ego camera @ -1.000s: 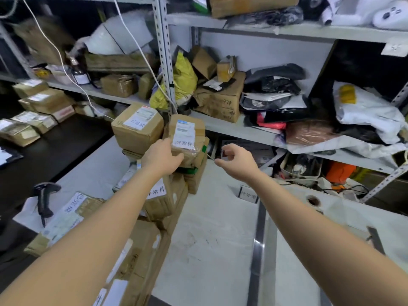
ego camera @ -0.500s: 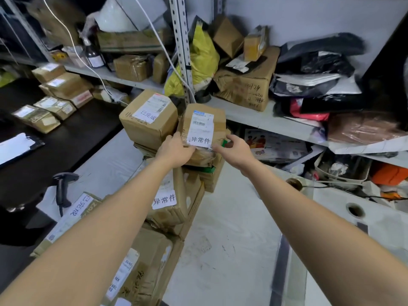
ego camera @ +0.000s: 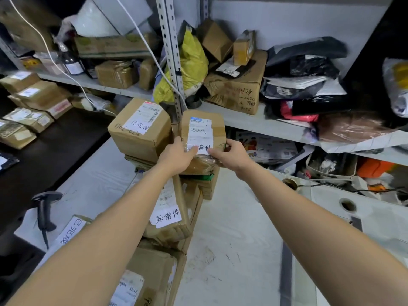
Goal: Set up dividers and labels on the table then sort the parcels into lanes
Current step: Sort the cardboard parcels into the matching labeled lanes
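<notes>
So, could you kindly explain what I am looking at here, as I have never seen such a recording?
There is no machine here. A person wears a camera on the head, and it looks down along both bare arms. The left hand and right hand grip the top parcel of a stack, one on each side, close to its white label. Beside it sits another labelled box. The stack stands on a grey table, with a scanner to the left. Cluttered shelves stand behind.
</notes>
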The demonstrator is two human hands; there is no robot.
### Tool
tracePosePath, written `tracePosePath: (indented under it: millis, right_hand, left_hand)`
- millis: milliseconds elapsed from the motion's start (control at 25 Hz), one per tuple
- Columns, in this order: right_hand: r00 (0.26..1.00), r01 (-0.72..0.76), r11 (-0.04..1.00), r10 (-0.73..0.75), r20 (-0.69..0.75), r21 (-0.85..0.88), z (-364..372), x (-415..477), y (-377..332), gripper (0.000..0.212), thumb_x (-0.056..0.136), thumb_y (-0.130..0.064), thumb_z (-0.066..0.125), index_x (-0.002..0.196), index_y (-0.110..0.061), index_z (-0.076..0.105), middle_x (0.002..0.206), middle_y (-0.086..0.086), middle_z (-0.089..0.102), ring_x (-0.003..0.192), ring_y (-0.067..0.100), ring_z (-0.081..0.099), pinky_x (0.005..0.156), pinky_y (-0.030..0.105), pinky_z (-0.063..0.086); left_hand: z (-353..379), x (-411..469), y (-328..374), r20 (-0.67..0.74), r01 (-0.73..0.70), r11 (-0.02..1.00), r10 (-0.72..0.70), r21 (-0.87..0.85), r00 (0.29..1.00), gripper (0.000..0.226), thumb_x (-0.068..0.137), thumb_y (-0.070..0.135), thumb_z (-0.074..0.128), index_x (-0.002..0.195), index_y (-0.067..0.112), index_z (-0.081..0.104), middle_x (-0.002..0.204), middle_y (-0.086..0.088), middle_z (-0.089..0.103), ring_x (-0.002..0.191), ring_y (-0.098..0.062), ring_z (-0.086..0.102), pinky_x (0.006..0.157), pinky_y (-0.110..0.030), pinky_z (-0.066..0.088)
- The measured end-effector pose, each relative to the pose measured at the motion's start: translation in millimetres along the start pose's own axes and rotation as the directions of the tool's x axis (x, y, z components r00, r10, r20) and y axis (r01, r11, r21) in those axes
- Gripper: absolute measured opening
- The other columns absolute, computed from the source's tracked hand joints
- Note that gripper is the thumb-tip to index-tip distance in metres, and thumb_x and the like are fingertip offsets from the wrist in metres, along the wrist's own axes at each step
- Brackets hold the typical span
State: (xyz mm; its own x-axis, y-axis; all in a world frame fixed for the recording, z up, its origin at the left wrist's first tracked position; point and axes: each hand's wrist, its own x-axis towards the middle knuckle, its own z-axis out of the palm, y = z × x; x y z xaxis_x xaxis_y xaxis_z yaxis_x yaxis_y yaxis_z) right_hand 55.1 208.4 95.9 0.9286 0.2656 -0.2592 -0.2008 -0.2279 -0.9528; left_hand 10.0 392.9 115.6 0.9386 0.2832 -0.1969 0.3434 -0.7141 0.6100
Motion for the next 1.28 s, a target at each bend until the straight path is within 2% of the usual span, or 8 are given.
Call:
tracePosePath:
  millis: [160,360,520,640,760,920,1160,1280]
  right_hand:
    - [0.999,-0.018,1.000,0.018,-0.047,0.001,-7.7,-14.0,-8.2,0.039,0.090,-0.019,0.079,0.126,-0.014,0.066,0.113,0.001,0.075,0.092,0.016,0.073,0.068,0.027,0.060]
    - [0.992,0.003,1.000,-0.001,-0.123,0.010,-21.9,-39.8,-20.1,0.034,0.088,-0.016,0.080,0.120,-0.013,0.069,0.105,0.001,0.076,0.085,0.017,0.073,0.079,0.036,0.064]
    - [0.976,0.047,0.998,-0.039,-0.216,0.034,-46.7,-76.8,-28.0,0.029,0.087,-0.011,0.079,0.115,-0.012,0.070,0.098,0.002,0.076,0.068,0.012,0.069,0.076,0.035,0.063]
    - [0.948,0.058,0.998,-0.050,-0.315,0.018,-76.3,-111.7,-27.3,0.035,0.086,-0.014,0.081,0.119,-0.011,0.069,0.104,0.003,0.076,0.082,0.015,0.074,0.079,0.035,0.065]
    - [0.916,0.040,0.999,-0.039,-0.400,-0.006,-113.9,-152.7,-19.7,0.038,0.086,-0.016,0.082,0.122,-0.013,0.068,0.107,0.002,0.076,0.092,0.019,0.075,0.080,0.036,0.064]
    - [0.864,0.009,0.998,0.025,-0.502,0.064,-164.1,-209.2,-5.0,0.037,0.085,-0.012,0.082,0.119,-0.011,0.069,0.107,0.005,0.076,0.093,0.023,0.076,0.082,0.042,0.065]
    - [0.808,0.012,0.994,0.052,-0.587,0.105,-244.0,-293.0,21.6,0.027,0.085,-0.016,0.083,0.108,-0.021,0.070,0.102,0.000,0.078,0.091,0.020,0.077,0.079,0.038,0.065]
    - [0.795,0.027,0.991,0.056,-0.603,0.128,-294.6,-334.0,36.1,0.032,0.084,-0.012,0.083,0.114,-0.014,0.072,0.103,0.002,0.078,0.089,0.019,0.077,0.074,0.032,0.063]
  left_hand:
    - [-2.1,-4.7,11.8,0.025,-0.042,0.999,0.042,-0.007,0.999,0.058,0.099,0.053,0.054,0.144,0.019,0.043,0.141,-0.002,0.058,0.120,-0.024,0.059,0.085,-0.035,0.050]
    - [-6.4,-17.9,32.7,0.061,-0.114,0.993,0.116,-0.039,0.991,0.057,0.099,0.052,0.053,0.144,0.019,0.045,0.143,-0.001,0.058,0.124,-0.025,0.057,0.095,-0.037,0.049]
    - [-1.5,-34.1,61.5,0.059,-0.211,0.977,0.213,-0.030,0.975,0.058,0.095,0.054,0.056,0.142,0.020,0.048,0.140,0.001,0.060,0.122,-0.026,0.058,0.096,-0.039,0.049]
    - [16.8,-52.6,92.4,0.085,-0.293,0.956,0.293,-0.019,0.952,0.060,0.094,0.055,0.057,0.141,0.020,0.049,0.140,-0.001,0.059,0.123,-0.027,0.057,0.089,-0.036,0.045]
    - [41.4,-81.1,129.3,0.125,-0.342,0.939,0.343,-0.026,0.931,0.059,0.095,0.053,0.057,0.140,0.016,0.048,0.139,-0.005,0.059,0.121,-0.029,0.056,0.090,-0.037,0.046]
    - [80.6,-124.7,173.2,0.203,-0.402,0.915,0.401,-0.039,0.893,0.061,0.094,0.056,0.055,0.140,0.018,0.048,0.138,-0.006,0.060,0.121,-0.030,0.056,0.100,-0.043,0.048]
    - [139.5,-194.7,247.0,0.234,-0.526,0.849,0.503,0.050,0.832,0.060,0.094,0.058,0.050,0.142,0.022,0.049,0.137,-0.005,0.062,0.121,-0.032,0.057,0.100,-0.043,0.048]
    - [171.6,-234.0,287.4,0.229,-0.575,0.816,0.550,0.057,0.803,0.062,0.091,0.061,0.051,0.143,0.027,0.049,0.139,-0.003,0.061,0.121,-0.033,0.058,0.093,-0.039,0.047]
